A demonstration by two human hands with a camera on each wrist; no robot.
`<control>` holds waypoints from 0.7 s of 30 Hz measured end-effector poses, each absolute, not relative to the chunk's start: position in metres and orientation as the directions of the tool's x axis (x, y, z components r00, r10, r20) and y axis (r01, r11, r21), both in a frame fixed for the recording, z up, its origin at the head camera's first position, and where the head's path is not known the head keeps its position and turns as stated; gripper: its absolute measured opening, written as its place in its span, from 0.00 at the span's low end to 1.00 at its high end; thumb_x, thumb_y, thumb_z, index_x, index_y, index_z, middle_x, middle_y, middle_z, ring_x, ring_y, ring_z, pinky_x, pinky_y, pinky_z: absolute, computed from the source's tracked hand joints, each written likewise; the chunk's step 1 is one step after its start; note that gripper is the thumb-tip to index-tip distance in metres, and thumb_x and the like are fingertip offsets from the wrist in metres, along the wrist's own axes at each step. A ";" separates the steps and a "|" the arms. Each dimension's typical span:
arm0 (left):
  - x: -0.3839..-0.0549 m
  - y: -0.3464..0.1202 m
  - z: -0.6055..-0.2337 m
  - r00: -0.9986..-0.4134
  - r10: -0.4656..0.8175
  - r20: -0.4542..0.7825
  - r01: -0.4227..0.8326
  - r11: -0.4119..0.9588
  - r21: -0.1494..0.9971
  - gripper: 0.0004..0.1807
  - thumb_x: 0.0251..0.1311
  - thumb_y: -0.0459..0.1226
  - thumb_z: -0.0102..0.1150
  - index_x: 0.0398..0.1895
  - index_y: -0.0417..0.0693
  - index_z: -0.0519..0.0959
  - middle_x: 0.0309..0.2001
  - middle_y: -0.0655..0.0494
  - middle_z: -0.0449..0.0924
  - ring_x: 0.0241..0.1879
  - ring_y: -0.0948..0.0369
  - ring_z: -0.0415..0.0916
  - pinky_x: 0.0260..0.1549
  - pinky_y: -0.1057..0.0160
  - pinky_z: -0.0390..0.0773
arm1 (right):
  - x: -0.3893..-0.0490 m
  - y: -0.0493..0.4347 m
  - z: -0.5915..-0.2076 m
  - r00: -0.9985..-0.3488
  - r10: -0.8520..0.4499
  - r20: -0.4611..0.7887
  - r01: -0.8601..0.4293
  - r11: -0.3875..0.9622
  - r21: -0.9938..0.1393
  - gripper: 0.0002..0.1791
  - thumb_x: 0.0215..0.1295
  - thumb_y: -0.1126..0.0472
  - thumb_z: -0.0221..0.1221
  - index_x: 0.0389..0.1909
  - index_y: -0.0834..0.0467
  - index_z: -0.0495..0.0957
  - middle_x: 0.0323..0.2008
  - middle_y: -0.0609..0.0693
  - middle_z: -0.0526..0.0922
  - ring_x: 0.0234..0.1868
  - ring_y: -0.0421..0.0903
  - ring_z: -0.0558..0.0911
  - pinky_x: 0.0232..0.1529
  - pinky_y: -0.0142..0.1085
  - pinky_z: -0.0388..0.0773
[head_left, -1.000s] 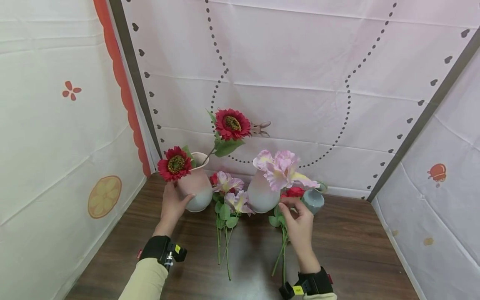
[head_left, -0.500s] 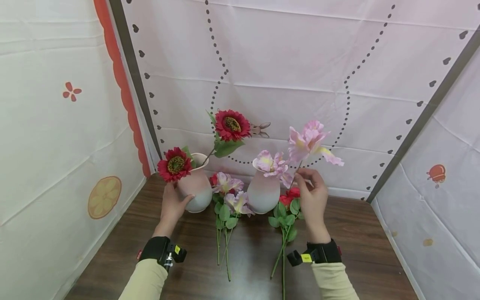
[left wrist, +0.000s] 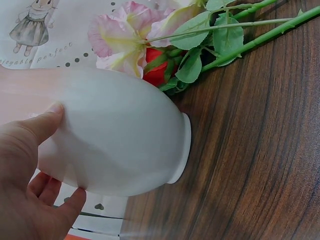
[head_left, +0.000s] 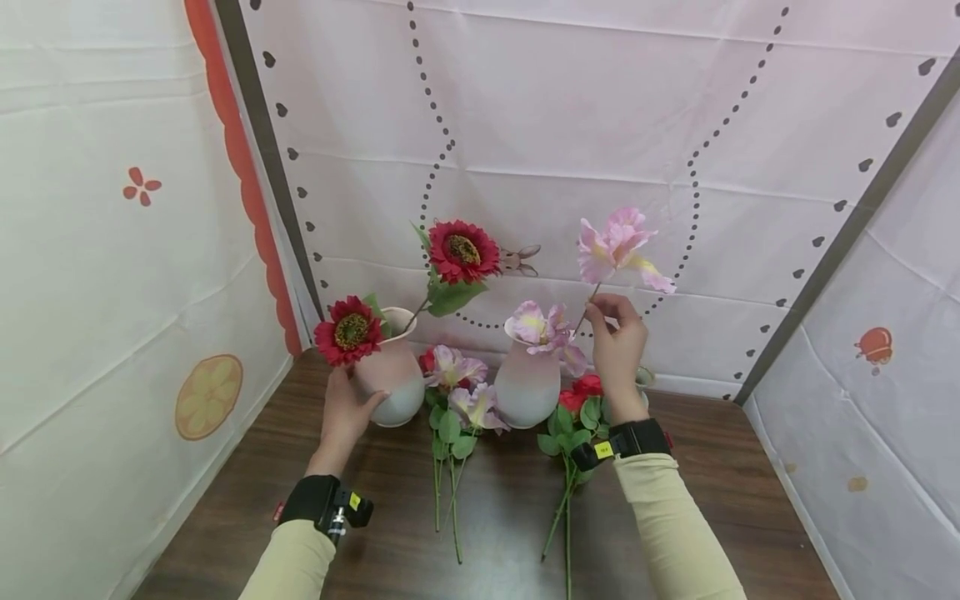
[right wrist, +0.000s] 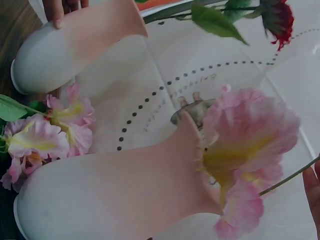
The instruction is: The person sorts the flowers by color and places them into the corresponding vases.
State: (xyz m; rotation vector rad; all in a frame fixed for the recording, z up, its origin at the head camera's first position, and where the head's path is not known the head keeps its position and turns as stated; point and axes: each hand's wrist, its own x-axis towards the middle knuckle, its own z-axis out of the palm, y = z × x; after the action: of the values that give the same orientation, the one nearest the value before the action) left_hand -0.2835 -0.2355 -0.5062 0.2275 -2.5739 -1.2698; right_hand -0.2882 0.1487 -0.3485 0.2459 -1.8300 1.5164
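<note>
My left hand (head_left: 347, 421) grips the left pink-and-white vase (head_left: 397, 385), thumb on one side and fingers on the other in the left wrist view. Two red sunflower-like flowers (head_left: 462, 252) stand in that vase. Up to the right, my right hand (head_left: 622, 342) pinches the thin stem of a pink iris (head_left: 618, 250), its bloom above the fingers. The stem's lower end is hidden. Beside that hand stands the right vase (head_left: 525, 387) with another pink iris (head_left: 538, 325) at its mouth. Only the edge of the right hand shows in the right wrist view.
Between the vases lie pink irises and red flowers (head_left: 459, 400) on the wooden table (head_left: 495, 533). Red roses (head_left: 581, 392) with long green stems lie right of the right vase. A small container (head_left: 643, 377) is mostly hidden behind the right wrist. Cloth walls enclose the back and sides.
My right hand has lifted the iris up and to the right, away from the right vase's mouth, leaving another iris visible there. My left hand stays on the left vase.
</note>
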 end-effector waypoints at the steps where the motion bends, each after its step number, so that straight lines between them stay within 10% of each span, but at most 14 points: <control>1: -0.283 -0.236 -0.507 -0.953 -0.255 0.163 -0.026 0.605 0.796 0.46 0.59 0.40 0.70 0.73 0.36 0.52 0.71 0.31 0.58 0.73 0.38 0.57 0.72 0.39 0.62 | -0.294 0.149 -0.352 -0.715 0.299 0.632 -0.561 0.294 -0.774 0.10 0.66 0.71 0.61 0.42 0.75 0.78 0.36 0.71 0.82 0.36 0.43 0.84 0.36 0.18 0.79; 14: -0.283 -0.237 -0.509 -0.953 -0.255 0.166 -0.025 0.609 0.793 0.47 0.59 0.41 0.70 0.73 0.37 0.52 0.71 0.32 0.58 0.73 0.38 0.57 0.72 0.39 0.62 | -0.317 0.151 -0.372 -0.770 0.267 0.579 -0.471 0.373 -0.799 0.08 0.67 0.65 0.62 0.42 0.66 0.80 0.37 0.63 0.85 0.37 0.36 0.79 0.34 0.15 0.75; 21: -0.285 -0.237 -0.509 -0.952 -0.263 0.157 -0.037 0.606 0.795 0.47 0.59 0.41 0.70 0.73 0.38 0.52 0.71 0.32 0.58 0.73 0.39 0.57 0.72 0.39 0.62 | -0.319 0.151 -0.372 -0.830 0.195 0.522 -0.371 0.505 -0.779 0.09 0.67 0.63 0.62 0.43 0.64 0.82 0.39 0.62 0.87 0.42 0.54 0.86 0.40 0.29 0.80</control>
State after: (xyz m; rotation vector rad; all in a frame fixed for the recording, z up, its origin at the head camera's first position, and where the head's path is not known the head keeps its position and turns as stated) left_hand -0.2846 -0.2372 -0.5090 0.2455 -2.5765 -1.2660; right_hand -0.3192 0.1507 -0.3721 0.1440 -2.1892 1.3215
